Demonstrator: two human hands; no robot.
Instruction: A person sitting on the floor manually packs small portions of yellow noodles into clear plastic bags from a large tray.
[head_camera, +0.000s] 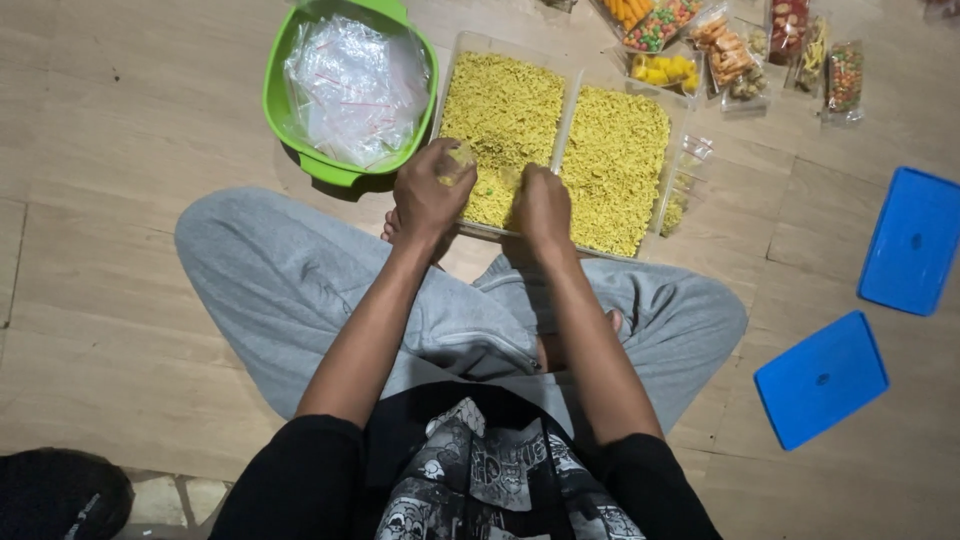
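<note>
Your left hand (428, 195) is curled shut around a small clear bag (461, 157) with some yellow bits in it. The bag pokes out just past your fingers, over the near edge of the left tub (503, 120). Your right hand (543, 208) is right beside it, fingers bent down. You cannot tell if those fingers hold anything, because the back of the hand hides them. They sit at the near rim where the two tubs meet.

Both tubs are full of yellow noodles (615, 160). The right tub (676, 125) lies just past your right fingers.

Off to the left of your left fingers is a green bowl (280, 70) with a heap of empty clear bags (355, 85) in it. Far past your right fingers lie filled snack bags (725, 55) in many colours. Well off to the right of your right hand, two blue lids (820, 378) lie flat on the floor (100, 200). Your legs in grey pants (290, 290) are crossed under your arms.
</note>
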